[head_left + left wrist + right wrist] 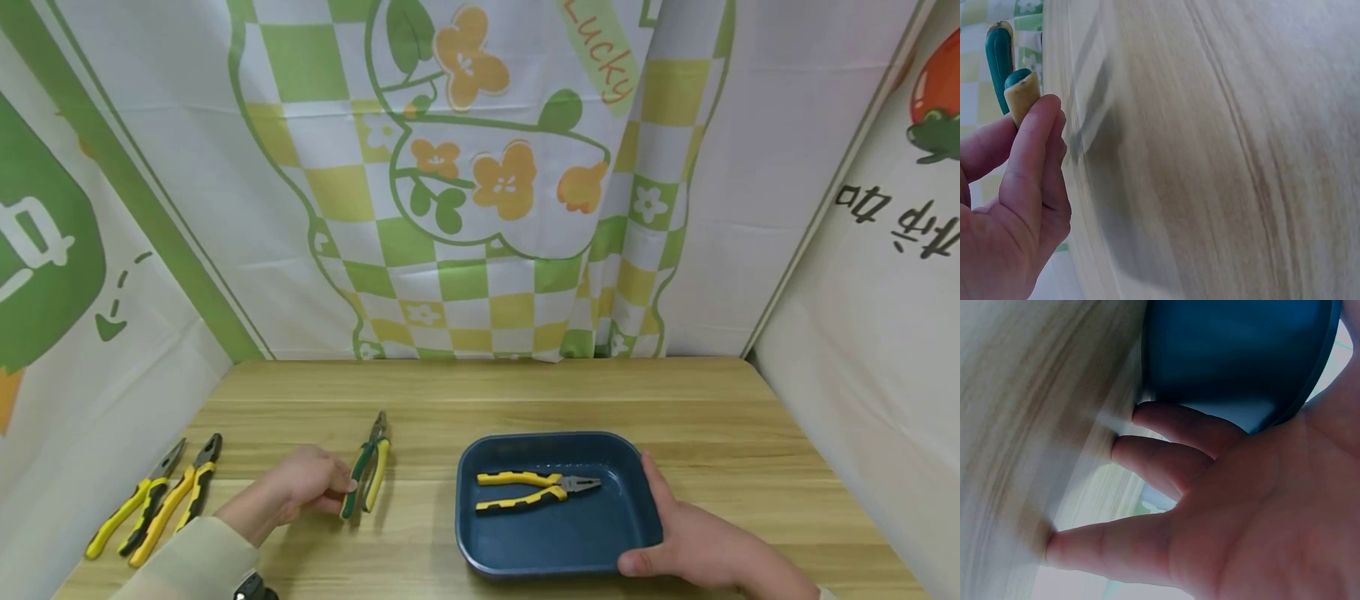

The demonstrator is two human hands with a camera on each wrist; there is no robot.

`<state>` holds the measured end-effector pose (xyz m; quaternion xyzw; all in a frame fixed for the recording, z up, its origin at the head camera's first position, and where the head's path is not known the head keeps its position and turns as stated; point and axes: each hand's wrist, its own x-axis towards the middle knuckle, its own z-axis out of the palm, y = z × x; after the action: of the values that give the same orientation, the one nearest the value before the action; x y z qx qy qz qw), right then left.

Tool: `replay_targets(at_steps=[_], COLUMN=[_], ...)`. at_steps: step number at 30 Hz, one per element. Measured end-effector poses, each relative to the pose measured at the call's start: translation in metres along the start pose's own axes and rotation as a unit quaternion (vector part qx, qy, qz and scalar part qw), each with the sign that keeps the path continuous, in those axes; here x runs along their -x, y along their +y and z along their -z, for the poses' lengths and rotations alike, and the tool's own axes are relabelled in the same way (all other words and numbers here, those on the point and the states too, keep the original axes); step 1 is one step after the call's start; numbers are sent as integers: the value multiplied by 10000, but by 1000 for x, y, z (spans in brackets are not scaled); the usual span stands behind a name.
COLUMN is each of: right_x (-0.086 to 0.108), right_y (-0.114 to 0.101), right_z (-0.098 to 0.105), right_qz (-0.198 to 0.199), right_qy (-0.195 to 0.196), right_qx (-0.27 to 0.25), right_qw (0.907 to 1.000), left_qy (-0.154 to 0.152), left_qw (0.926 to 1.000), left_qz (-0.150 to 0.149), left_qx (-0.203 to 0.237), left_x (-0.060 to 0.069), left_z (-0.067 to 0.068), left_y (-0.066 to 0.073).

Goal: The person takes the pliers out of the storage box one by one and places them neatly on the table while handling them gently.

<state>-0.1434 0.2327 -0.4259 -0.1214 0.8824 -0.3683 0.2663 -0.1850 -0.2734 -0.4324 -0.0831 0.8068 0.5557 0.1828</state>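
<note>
Far ahead of the fingers of the left hand and the right hand hangs a curtain, and on it the word "Lucky" is written in a slanting line. On the cloth to the right of the right fingers there are dark Chinese characters, partly cut by the picture edge.

The left hand reaches forward, and its thumb and fingers pinch one handle of the green and yellow pliers, close to its end. The tips of these pliers point away from the fingers, and the handle ends are raised above the counter.

The right hand is at the right side of the blue box, its fingers spread and almost straight; the thumb lies on the rim at the near corner. To the left of these fingers, inside the box, lie the yellow and black pliers, tips towards the hand. To the left of the left fingers, two more pliers lie side by side.
</note>
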Motion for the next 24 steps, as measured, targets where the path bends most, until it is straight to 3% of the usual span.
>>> replay_targets(at_steps=[7, 13, 24], right_x=[1, 1, 3], right_y=[1, 2, 0], right_z=[0, 1, 1], right_qz=[44, 96, 141], right_qy=[-77, -130, -72], right_qx=[-43, -77, -14], right_qw=[10000, 9998, 9999], left_qy=[191, 438, 719], left_qw=[9998, 9967, 9833], left_qz=[-43, -96, -318], left_qx=[-80, -675, -1644], left_x=[-3, -3, 1], left_z=[-2, -6, -16], left_y=[-4, -4, 4])
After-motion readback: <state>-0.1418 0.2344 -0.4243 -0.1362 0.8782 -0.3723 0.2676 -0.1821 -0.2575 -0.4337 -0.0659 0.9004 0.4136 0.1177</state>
